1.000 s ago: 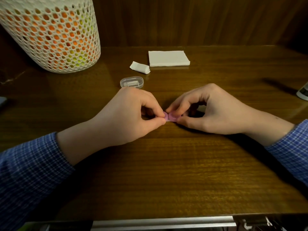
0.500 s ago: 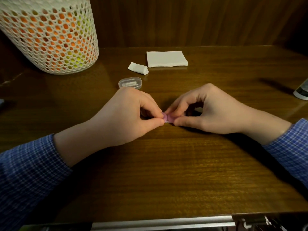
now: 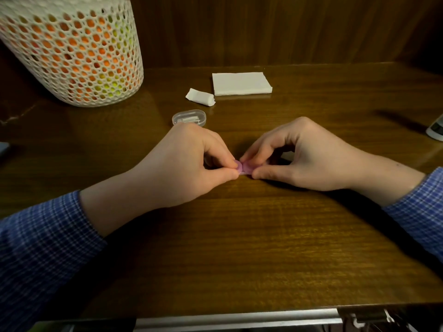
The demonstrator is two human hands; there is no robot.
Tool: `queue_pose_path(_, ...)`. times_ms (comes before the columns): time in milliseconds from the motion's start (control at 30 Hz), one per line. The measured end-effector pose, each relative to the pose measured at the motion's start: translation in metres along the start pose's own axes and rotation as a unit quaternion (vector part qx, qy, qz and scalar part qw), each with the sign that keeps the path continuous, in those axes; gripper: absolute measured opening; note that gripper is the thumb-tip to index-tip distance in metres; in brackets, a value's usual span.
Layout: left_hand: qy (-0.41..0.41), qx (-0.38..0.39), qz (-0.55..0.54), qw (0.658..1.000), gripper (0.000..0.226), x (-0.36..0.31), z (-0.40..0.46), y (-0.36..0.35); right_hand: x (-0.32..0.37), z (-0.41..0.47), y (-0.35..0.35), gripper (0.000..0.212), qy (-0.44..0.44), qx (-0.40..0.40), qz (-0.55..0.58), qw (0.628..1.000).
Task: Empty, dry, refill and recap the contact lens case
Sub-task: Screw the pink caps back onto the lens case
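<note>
A small pink contact lens case (image 3: 244, 168) rests on the brown wooden table (image 3: 239, 236), mostly hidden by fingers. My left hand (image 3: 187, 161) pinches its left end between thumb and forefinger. My right hand (image 3: 302, 154) pinches its right end the same way. Only a narrow pink strip shows between the fingertips. I cannot tell whether the caps are on.
A clear plastic oval box (image 3: 189, 117) lies just behind my left hand. Further back are a rolled white tissue (image 3: 200, 97) and a folded white napkin stack (image 3: 241, 83). A white mesh basket (image 3: 72, 49) stands back left. A white object (image 3: 436, 128) sits at the right edge.
Both hands keep the same pinch on the pink case; the fingertips have closed in slightly, covering more of it. The camera view has shifted a little.
</note>
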State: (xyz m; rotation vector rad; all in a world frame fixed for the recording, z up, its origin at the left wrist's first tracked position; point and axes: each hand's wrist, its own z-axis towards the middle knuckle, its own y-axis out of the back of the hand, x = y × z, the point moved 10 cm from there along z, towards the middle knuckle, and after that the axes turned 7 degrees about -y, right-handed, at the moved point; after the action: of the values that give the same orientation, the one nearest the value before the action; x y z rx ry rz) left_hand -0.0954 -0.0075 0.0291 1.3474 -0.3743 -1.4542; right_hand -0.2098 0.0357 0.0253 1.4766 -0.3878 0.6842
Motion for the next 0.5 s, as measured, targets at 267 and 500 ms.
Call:
queue_pose_path(267, 0.0, -0.007, 0.002, 1.0, 0.012, -0.0003, -0.0004, 0.0017, 0.0084, -0.0014, 0.0004, 0.013, 0.013, -0.068, -0.023, 0.997)
queue_pose_path(500, 0.005, -0.006, 0.001, 1.0, 0.012, -0.0001, -0.0005, 0.0013, 0.003, -0.0007, -0.0001, 0.007, -0.001, -0.013, -0.014, 1.0)
